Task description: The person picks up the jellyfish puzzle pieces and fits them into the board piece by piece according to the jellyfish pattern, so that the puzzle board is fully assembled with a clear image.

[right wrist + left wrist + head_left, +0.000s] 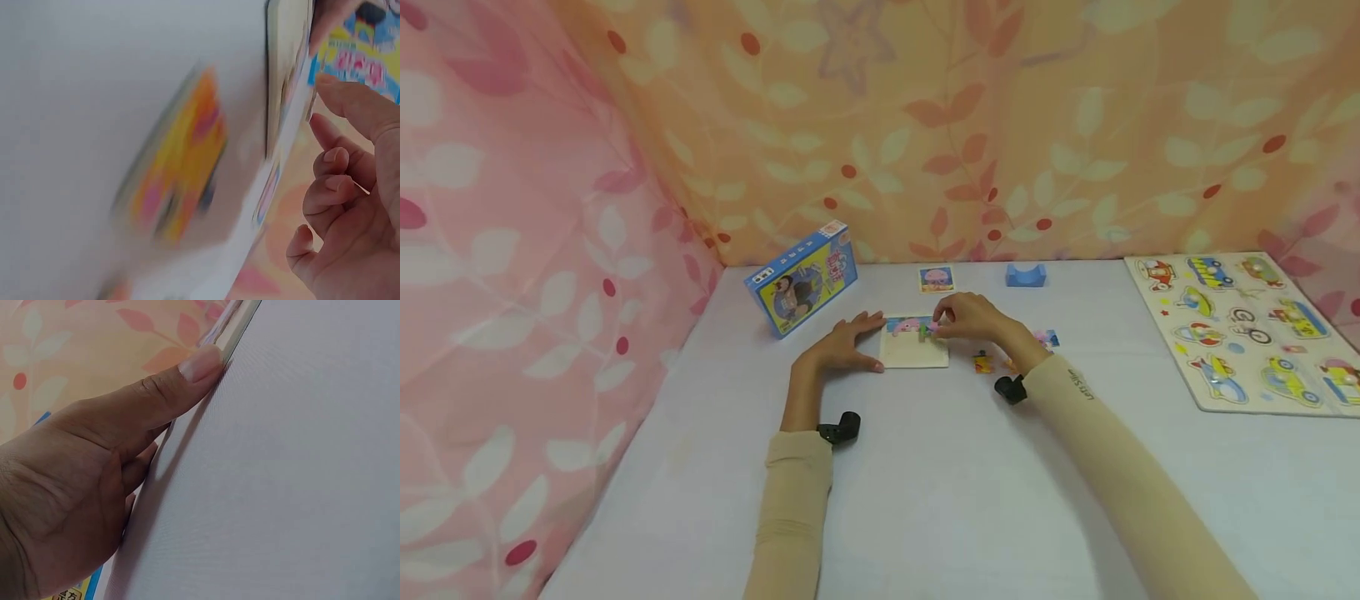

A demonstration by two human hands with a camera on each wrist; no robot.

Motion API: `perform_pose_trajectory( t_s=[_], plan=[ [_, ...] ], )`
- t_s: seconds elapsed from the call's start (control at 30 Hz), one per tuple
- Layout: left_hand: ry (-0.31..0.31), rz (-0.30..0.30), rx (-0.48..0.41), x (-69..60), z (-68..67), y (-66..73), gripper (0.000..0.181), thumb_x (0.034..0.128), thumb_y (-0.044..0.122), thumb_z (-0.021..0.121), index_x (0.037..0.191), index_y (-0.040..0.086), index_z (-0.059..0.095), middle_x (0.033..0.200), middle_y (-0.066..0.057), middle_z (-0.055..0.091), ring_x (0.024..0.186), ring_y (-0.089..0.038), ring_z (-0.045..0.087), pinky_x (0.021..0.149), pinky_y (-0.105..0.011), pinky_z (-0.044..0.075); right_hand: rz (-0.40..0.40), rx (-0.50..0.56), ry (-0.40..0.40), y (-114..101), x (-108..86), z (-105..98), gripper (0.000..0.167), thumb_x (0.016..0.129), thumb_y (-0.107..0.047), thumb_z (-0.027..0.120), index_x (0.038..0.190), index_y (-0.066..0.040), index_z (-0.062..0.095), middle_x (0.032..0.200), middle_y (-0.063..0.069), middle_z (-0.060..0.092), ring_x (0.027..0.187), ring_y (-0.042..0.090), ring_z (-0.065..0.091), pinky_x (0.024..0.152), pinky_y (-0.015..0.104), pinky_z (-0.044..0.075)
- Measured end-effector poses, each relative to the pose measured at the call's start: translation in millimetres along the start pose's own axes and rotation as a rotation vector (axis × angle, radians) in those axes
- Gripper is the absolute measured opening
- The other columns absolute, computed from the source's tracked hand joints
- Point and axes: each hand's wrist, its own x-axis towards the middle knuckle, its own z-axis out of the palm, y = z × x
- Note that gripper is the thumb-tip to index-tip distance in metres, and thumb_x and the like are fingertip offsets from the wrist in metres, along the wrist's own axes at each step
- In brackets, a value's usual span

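Note:
A shallow puzzle tray (914,354) lies on the white cloth, with pink and blue pieces (904,326) along its top. My left hand (841,345) touches its left side with spread fingers; in the left wrist view, the thumb of that hand (94,462) rests at the tray's edge (239,331). Over the tray's upper right, my right hand (976,320) pinches a small puzzle piece (924,332). The right wrist view shows this hand (356,194) holding the thin piece (311,103) between thumb and index finger, beside the tray (287,62). A loose yellow-orange piece (983,363) lies right of the tray.
More loose pieces (1048,338) lie by the right forearm. Behind the tray are a small picture card (936,279) and a blue notched block (1026,276). A blue-and-yellow box (808,283) stands back left. At the right lies a vehicle puzzle board (1247,333).

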Motion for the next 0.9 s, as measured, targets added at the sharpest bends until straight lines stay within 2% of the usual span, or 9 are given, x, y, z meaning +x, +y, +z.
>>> perform_pose_trajectory(
  t_s=[0.27,0.47,0.67,0.8,0.9],
  plan=[
    [0.016,0.014,0.025,4.0,0.8,3.8,0.09,0.0671,0.049,0.076,0.143,0.032,0.031,0.155,0.004,0.013,0.142,-0.035,0.003,0.113,-0.056,0.009,-0.009,-0.065,0.021,-17,13.6,17,0.025,0.076,-0.029,0.072,0.093,-0.011,0.068,0.075,-0.001,0.058,0.07,0.014,0.05,0.064,0.026,0.036],
    [0.013,0.02,0.031,3.6,2.4,1.8,0.09,0.0666,0.051,0.076,0.143,0.031,0.032,0.154,0.01,0.015,0.143,-0.031,0.003,0.113,-0.055,0.008,-0.029,-0.061,0.003,-23,18.2,24,0.027,0.077,-0.029,0.072,0.094,-0.009,0.068,0.076,0.001,0.059,0.071,0.015,0.05,0.065,0.027,0.037],
    [0.024,0.012,0.025,1.2,2.5,-1.2,0.09,0.0666,0.049,0.076,0.143,0.031,0.031,0.155,0.007,0.014,0.143,-0.033,0.003,0.113,-0.056,0.006,-0.051,-0.072,-0.007,-28,25.0,32,0.027,0.078,-0.032,0.071,0.094,-0.01,0.069,0.072,0.001,0.057,0.068,0.014,0.049,0.062,0.027,0.035],
    [0.032,0.015,0.023,0.3,2.3,-1.2,0.09,0.0669,0.049,0.076,0.143,0.03,0.031,0.155,0.007,0.014,0.143,-0.033,0.002,0.113,-0.056,0.006,-0.03,-0.083,-0.01,-30,28.6,36,0.03,0.078,-0.034,0.071,0.095,-0.011,0.068,0.078,0.001,0.061,0.072,0.015,0.052,0.066,0.029,0.04],
    [0.035,0.002,0.026,-0.2,1.3,-0.5,0.091,0.0666,0.05,0.076,0.143,0.031,0.031,0.155,0.007,0.013,0.143,-0.035,0.002,0.113,-0.056,0.007,-0.008,-0.05,-0.006,-32,29.8,36,0.029,0.078,-0.034,0.071,0.097,-0.012,0.067,0.08,0.001,0.06,0.073,0.016,0.051,0.068,0.03,0.039]
  ],
)
